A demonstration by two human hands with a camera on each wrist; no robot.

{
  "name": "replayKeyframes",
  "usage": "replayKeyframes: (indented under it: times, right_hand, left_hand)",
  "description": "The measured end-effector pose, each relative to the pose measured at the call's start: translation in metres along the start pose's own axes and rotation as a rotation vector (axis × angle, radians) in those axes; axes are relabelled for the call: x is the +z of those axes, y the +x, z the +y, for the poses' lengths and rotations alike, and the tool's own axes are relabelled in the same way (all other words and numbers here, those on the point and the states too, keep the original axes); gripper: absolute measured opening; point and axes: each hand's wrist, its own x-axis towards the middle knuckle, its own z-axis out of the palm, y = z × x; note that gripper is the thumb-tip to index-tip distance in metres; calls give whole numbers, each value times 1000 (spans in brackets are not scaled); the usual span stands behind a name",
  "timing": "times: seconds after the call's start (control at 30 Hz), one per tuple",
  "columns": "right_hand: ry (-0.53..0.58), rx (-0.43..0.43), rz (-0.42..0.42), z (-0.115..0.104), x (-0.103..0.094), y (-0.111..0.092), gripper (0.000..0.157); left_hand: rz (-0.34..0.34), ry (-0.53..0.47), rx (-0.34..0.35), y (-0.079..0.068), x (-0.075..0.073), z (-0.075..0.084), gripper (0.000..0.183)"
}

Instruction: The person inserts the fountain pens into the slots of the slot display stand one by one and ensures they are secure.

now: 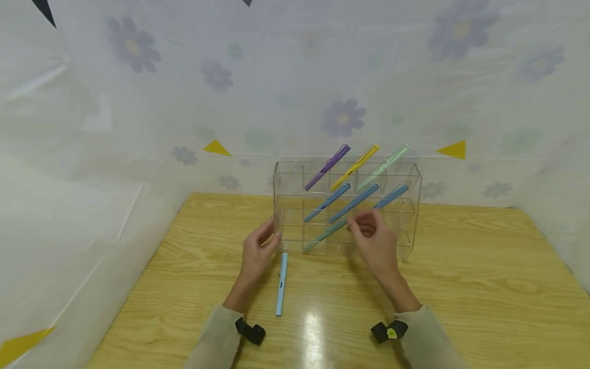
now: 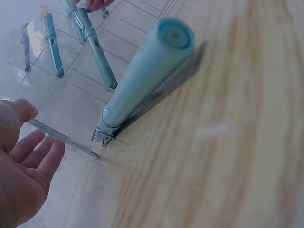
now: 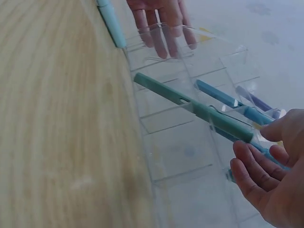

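A clear acrylic pen rack point(image 1: 416, 220) with several compartments stands on the table. My left hand point(image 1: 259, 251) holds its left side panel, the thumb in front and fingers behind the edge. A green pen point(image 1: 325, 234) leans in the bottom row, its lower end toward the left. My right hand point(image 1: 375, 243) pinches the raised cap end of this green pen between thumb and fingertips, as the right wrist view shows from the side. On the table near my left hand lies a light blue pen point(image 1: 281, 284), its clip end toward the rack; it looms large in the left wrist view.
Slanted in the top row are a purple pen point(image 1: 328, 167), a yellow pen point(image 1: 355, 168) and a pale green pen point(image 1: 383, 168). Three blue pens, one of them a blue pen point(image 1: 354, 203), fill the middle row. A flower-patterned sheet point(image 1: 286, 77) hangs behind the wooden table point(image 1: 475, 287).
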Motion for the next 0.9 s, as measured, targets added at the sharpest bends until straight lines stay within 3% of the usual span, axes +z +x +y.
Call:
replayKeyframes:
  times: [0.23, 0.37, 0.5, 0.67, 0.9]
  right_hand:
    - [-81, -47, 76, -48, -12, 4, 15]
    - [-60, -68, 71, -57, -14, 5, 14]
    - [-9, -97, 33, -61, -10, 2, 14]
    - [68, -54, -73, -60, 0, -5, 13]
    - [76, -69, -145, -30, 19, -16, 14]
  left_hand:
    - [2, 2, 0, 1, 0, -2, 46]
    - [9, -1, -3, 0, 0, -1, 46]
    - [15, -7, -6, 0, 1, -1, 45]
    - [16, -10, -13, -1, 1, 1, 45]
    - [3, -6, -14, 0, 0, -1, 46]
